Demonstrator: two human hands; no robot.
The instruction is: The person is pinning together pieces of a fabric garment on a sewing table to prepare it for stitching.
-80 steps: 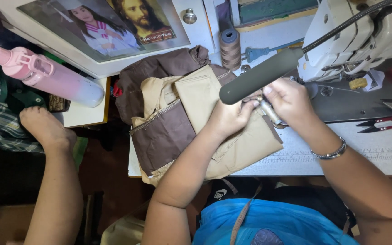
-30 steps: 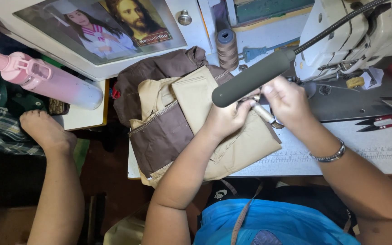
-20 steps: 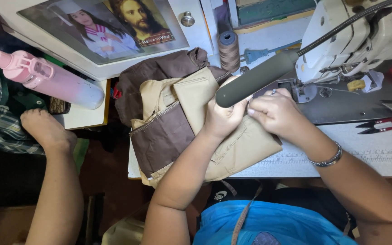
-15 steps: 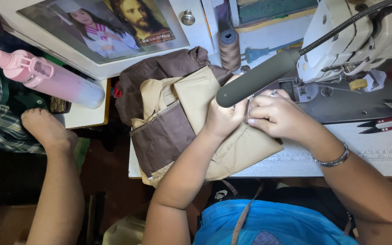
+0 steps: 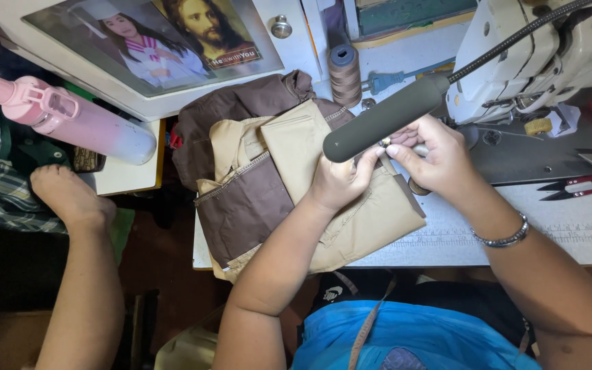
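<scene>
Both my hands, left (image 5: 337, 181) and right (image 5: 433, 161), pinch the tan cloth (image 5: 371, 219) with fingers clamped; I judge feeding it needs a steady grip.

Folded garment (image 5: 289, 192) on table (image 5: 584, 236) (left of sewing machine (image 5: 536, 55)), thread spool (image 5: 344, 74) behind.

Tan and brown cloth (image 5: 296, 199) is seen on the white surface (image 5: 584, 236), beside a pink bottle (image 5: 77, 120), brown thread (image 5: 345, 74) and red-handled snips (image 5: 580, 186).
</scene>
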